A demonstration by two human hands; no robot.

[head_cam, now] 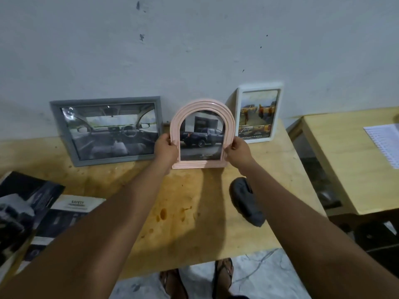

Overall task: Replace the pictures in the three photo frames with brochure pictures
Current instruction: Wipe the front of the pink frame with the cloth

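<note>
A pink arched photo frame (229,117) with a picture of a dark pickup truck stands upright at the middle of the wooden table (194,212). My left hand (166,151) grips its left side and my right hand (238,151) grips its right side. A grey rectangular frame (54,117) with a car-interior picture leans against the wall on the left. A white frame (278,108) with a yellow-toned brochure picture leans on the wall at the right. Open brochures (28,212) lie at the table's left front.
A dark grey object (246,201) lies on the table under my right forearm. A second wooden table (345,160) with a printed sheet (384,141) stands to the right. My sandalled feet (222,275) show on the marble floor below the table edge.
</note>
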